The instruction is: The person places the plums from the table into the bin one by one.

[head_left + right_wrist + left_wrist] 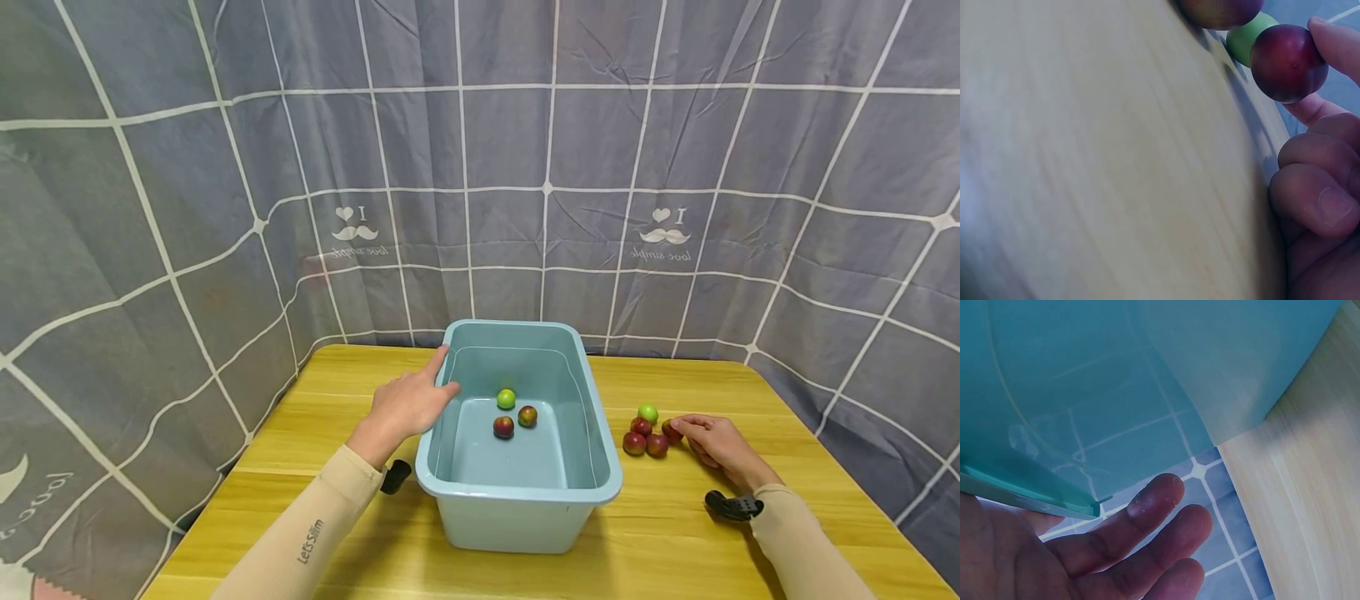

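A light blue plastic basin (517,493) stands on the table with two dark red plums (503,427) and a green round fruit (506,399) on its floor. My left hand (412,404) rests on the basin's left rim, its thumb over the inner side. In the left wrist view, the fingers (1147,550) lie loosely outside the rim. To the basin's right, my right hand (712,442) pinches a dark red plum (1289,64) between thumb and forefinger, the other fingers folded. Right beside it are three more red plums (634,442) and another green round fruit (648,413).
The yellow wood-grain table (315,408) carries the basin and the fruit. A grey curtain (502,225) with white grid lines hangs behind the table and along both sides. Black straps (733,506) circle both wrists.
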The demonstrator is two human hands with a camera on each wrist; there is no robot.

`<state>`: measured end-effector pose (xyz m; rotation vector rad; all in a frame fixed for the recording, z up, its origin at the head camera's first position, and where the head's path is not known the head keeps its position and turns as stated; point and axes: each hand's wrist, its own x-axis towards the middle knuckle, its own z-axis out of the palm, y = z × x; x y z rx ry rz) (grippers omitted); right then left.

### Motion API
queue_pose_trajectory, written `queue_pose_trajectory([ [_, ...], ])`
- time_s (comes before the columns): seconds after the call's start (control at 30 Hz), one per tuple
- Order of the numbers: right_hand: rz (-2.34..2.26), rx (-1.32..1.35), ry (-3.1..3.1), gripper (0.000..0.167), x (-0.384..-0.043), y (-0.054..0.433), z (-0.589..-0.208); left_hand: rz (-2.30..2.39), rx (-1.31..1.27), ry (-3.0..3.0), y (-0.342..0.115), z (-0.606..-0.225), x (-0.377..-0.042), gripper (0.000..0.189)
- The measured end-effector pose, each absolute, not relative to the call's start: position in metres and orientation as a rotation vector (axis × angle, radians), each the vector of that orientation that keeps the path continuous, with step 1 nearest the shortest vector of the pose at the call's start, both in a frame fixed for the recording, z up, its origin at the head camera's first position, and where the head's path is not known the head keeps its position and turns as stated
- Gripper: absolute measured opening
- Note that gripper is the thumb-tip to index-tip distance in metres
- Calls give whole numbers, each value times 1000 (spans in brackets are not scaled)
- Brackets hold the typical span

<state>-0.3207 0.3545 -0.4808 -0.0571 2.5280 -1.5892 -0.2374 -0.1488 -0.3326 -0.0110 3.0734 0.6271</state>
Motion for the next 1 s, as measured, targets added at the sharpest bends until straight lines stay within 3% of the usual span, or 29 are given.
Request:
queue_pose_trajectory([
  [1.0, -1592, -92, 2540, 52, -321, 350, -471, 625, -26, 3084, -149, -334, -236, 73],
])
